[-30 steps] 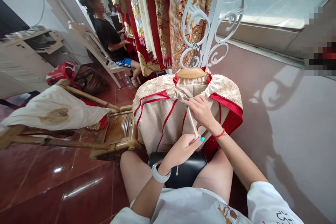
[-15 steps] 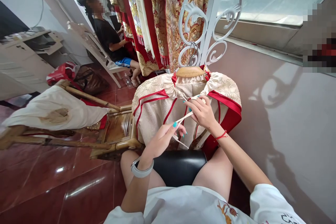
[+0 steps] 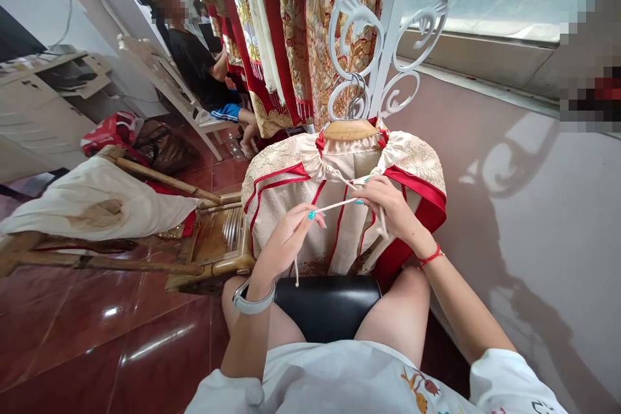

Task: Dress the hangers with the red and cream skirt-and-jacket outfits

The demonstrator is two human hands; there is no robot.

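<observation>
A cream garment [image 3: 286, 200] with red piping hangs in front of me on a wooden hanger [image 3: 353, 130]. From its gathered neckline comes a thin cream drawstring [image 3: 338, 205], stretched between my hands. My left hand [image 3: 290, 238] is closed on it, and a loose end dangles below the fingers. My right hand [image 3: 385, 202] pinches the string just under the neck opening, with another length hanging beneath the palm. The exact crossing of the strands is hidden by my right fingers.
A white scrolled metal stand [image 3: 385, 32] carries the hanger. Left is a bamboo chair [image 3: 218, 239] with a white cloth [image 3: 97, 200] draped on it. Embroidered garments [image 3: 334, 26] hang behind. A seated person [image 3: 194, 65] is at back left; a wall [image 3: 548, 207] is at right.
My left hand has moved left and slightly up, pulling the drawstring out longer and straighter. My right hand has shifted a little to the right, and a string length now hangs below it.
</observation>
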